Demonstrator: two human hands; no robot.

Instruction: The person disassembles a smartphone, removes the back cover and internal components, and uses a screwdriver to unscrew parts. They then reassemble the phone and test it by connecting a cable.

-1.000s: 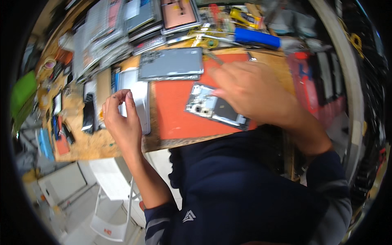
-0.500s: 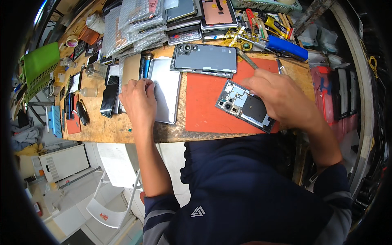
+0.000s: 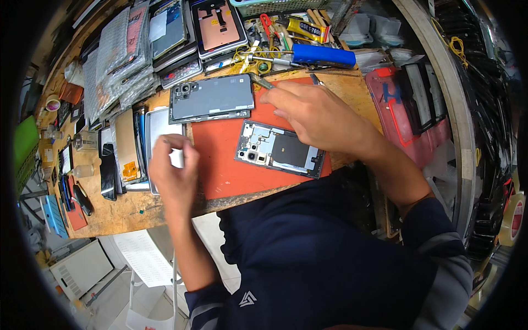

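My left hand (image 3: 174, 168) is raised over the shallow white tray (image 3: 158, 124), its fingers curled toward the thumb and slightly blurred. Whatever it may pinch is too small to make out. My right hand (image 3: 322, 115) hovers above the far edge of an opened phone (image 3: 283, 149), index finger stretched left and thumb apart below it. The phone lies on an orange-red mat (image 3: 220, 176), its cameras, boards and black back sheet exposed. Close to the right fingertips rests a stick-like tool (image 3: 262, 82), partly hidden by the hand. A grey phone back panel (image 3: 217, 94) lies farther left.
Bubble-wrapped parts (image 3: 113, 71) and stacked tablet panels (image 3: 220, 27) fill the back of the bench. A blue cylinder (image 3: 323, 56) and several hand tools lie behind the mat. On the left are a black phone (image 3: 108, 173) and a glass jar (image 3: 86, 141).
The whole view has turned rightward. My right hand has lifted off the phone and moved toward the stick-like tool. My left hand has come nearer the mat, over the tray.
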